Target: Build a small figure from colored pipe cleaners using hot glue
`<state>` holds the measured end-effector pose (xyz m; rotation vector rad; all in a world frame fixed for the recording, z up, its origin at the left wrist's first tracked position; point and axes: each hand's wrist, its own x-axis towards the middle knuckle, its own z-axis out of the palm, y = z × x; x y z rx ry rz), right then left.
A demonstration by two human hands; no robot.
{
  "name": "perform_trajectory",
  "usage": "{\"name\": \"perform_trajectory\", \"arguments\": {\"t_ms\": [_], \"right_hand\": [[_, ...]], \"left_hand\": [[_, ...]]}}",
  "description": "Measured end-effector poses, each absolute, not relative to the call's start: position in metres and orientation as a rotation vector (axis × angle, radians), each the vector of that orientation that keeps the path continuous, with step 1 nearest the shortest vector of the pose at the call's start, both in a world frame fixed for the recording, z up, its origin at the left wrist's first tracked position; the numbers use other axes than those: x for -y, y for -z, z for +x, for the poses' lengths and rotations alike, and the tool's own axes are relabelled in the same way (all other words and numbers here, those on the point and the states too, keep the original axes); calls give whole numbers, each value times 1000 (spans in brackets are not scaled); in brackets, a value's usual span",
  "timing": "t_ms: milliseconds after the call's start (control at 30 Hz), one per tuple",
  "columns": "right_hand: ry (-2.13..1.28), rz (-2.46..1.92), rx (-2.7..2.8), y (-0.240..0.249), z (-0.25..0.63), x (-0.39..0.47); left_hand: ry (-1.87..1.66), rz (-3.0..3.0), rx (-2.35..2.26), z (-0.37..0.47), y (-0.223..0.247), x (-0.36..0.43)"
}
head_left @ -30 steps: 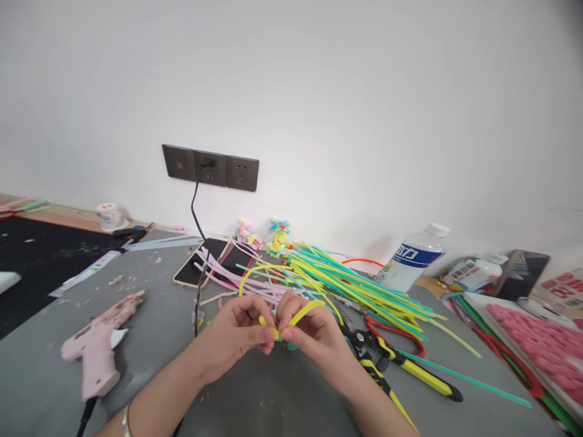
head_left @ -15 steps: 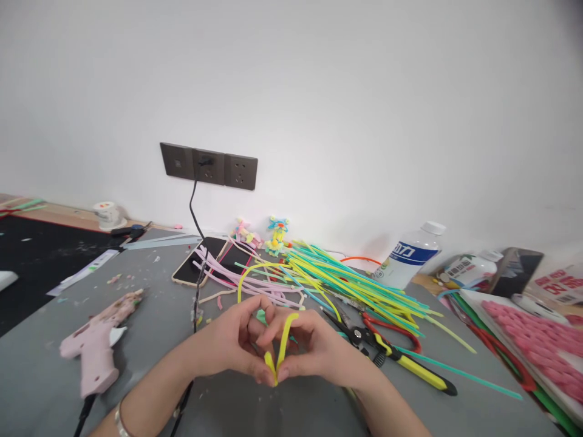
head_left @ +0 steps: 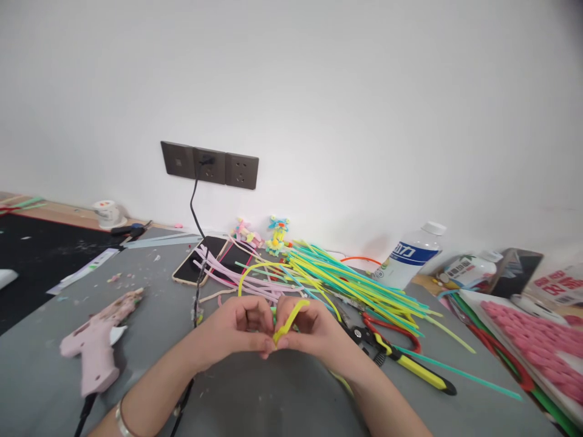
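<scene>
A bent yellow fuzzy stem (head_left: 291,320) is pinched between my two hands, its free end rising up and to the right. My left hand (head_left: 237,331) has its thumb and curled fingers closed at the stem's lower end. Against it, my right hand (head_left: 310,331) grips the same stem with thumb and fingertips. A bit of green shows behind the fingers; what it belongs to is hidden. Behind the hands lies a pile of yellow and teal stems (head_left: 355,285), with pale purple stems (head_left: 246,282) to its left.
A pink glue gun (head_left: 98,346) lies at left. Black-and-yellow pliers (head_left: 419,371) and red-handled scissors (head_left: 396,335) are at right. A bottle (head_left: 407,258), two small figures (head_left: 277,235) and a phone (head_left: 194,264) stand or lie near the wall. A black cord (head_left: 197,297) crosses the table.
Both hands have risen slightly, and their fingertips are closer together. The yellow stem's free end now leans further right, and its two arms no longer form an open V.
</scene>
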<state>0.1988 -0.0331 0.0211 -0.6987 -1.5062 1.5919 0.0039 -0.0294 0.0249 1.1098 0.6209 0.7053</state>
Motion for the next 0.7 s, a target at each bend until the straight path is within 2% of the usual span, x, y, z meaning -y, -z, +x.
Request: {"name": "perform_trajectory", "arguments": {"t_ms": [367,700], "right_hand": [[-1437,-855,1374,-21,194,29],[-1453,-785,1376,-19,192,30]], "left_hand": [[-988,1289,-883,11,-25,27],[-1010,1308,-926,12,-28,29]]}}
